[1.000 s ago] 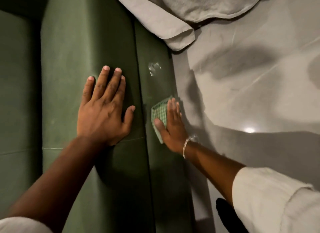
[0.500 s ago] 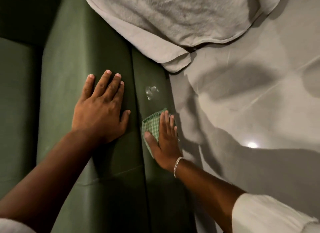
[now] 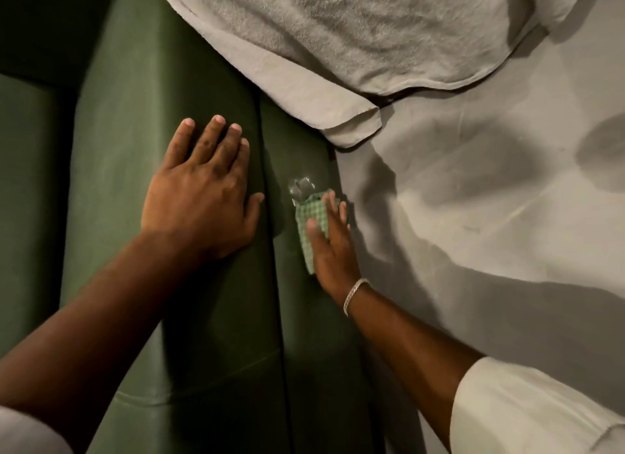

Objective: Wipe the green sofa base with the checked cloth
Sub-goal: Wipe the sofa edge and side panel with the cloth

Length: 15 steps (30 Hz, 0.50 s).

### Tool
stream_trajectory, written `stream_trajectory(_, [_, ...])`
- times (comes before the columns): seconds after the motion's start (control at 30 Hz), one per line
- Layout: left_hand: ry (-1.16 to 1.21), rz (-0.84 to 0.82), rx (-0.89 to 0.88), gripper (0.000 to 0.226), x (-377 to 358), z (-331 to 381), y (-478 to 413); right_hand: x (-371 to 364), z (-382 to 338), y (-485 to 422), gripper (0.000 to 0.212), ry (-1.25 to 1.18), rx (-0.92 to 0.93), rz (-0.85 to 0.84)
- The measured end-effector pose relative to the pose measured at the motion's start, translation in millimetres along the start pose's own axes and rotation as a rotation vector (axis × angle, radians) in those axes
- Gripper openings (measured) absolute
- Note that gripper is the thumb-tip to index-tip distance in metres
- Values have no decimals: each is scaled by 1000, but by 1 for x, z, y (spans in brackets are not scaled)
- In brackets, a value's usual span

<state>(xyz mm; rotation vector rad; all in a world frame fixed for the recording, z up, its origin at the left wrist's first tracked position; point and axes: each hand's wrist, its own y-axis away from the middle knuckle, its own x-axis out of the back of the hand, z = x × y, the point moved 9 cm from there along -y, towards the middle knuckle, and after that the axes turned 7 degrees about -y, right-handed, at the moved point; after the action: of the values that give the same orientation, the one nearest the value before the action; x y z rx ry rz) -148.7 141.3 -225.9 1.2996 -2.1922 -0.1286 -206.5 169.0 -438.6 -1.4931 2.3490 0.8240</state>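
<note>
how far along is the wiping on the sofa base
Done: nothing clearly; the green sofa base below the hand shows no marks, but the light is dim. In hand: the right hand presses the green checked cloth flat at the edge of a pale shiny smear. Left: that smear, and the base beyond it.

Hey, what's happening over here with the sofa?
A person is cleaning a green sofa. Their right hand presses a folded checked cloth flat against the sofa base, with the cloth's top edge at a shiny wet-looking patch. Their left hand rests flat on the seat cushion, seemingly for support. A grey towel is draped over the sofa's far end.
</note>
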Motion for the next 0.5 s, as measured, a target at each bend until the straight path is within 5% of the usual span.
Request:
stream_trajectory(0.1, [-6, 11, 13, 81, 0, 0, 1, 15, -4, -36, 50, -261, -182, 123])
stream_trajectory(0.23, [5, 34, 29, 80, 0, 0, 0, -17, -33, -51, 63, 176, 47, -106])
stream_trajectory(0.33, [5, 28, 36, 80, 1, 0, 1, -9, -17, -12, 66, 281, 174, -66])
stream_trajectory(0.5, [1, 24, 40, 80, 3, 1, 2, 1, 16, -12, 69, 215, -56, -9])
